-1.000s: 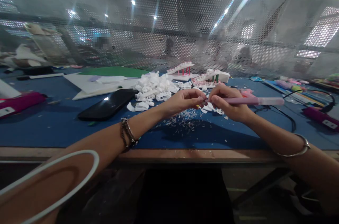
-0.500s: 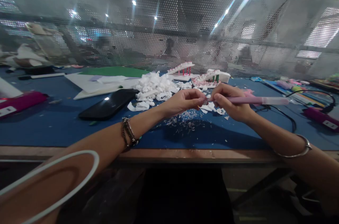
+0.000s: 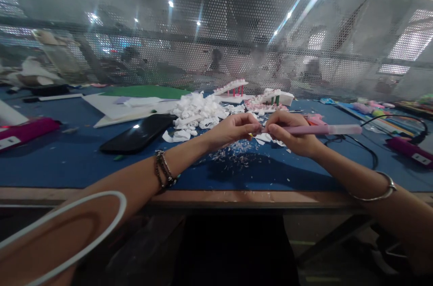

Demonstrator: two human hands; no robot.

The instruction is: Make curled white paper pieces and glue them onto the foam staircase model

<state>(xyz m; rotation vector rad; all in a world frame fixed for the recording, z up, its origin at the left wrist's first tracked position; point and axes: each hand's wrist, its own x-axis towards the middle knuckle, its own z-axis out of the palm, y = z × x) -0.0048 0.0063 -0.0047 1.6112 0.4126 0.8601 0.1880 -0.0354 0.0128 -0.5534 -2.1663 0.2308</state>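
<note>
My right hand (image 3: pixel 292 135) is closed around a pink pen-shaped tool (image 3: pixel 304 130) with a paler, see-through rear end pointing right. Its tip reaches the fingertips of my left hand (image 3: pixel 237 129), which are pinched together. Whatever small piece lies between those fingers is mostly hidden; a speck of yellow-orange shows just under them. Beneath both hands, fine pale shavings (image 3: pixel 233 157) are scattered over the blue mat (image 3: pixel 203 180). Just behind my left hand rises a heap of crumpled white paper scraps (image 3: pixel 199 110).
A black phone (image 3: pixel 140 135) lies left of the heap, near white sheets and a green sheet (image 3: pixel 145 91). Small white models with red posts (image 3: pixel 235 89) stand behind. Magenta power strips (image 3: pixel 29 131) sit at both sides, with a black cable (image 3: pixel 375 157) at right. A perforated screen (image 3: pixel 230 20) closes the back.
My right hand and the pink tool have shifted slightly left, closer to my left fingertips. The yellow-orange speck now shows below the left fingers. My left hand stays nearly in place.
</note>
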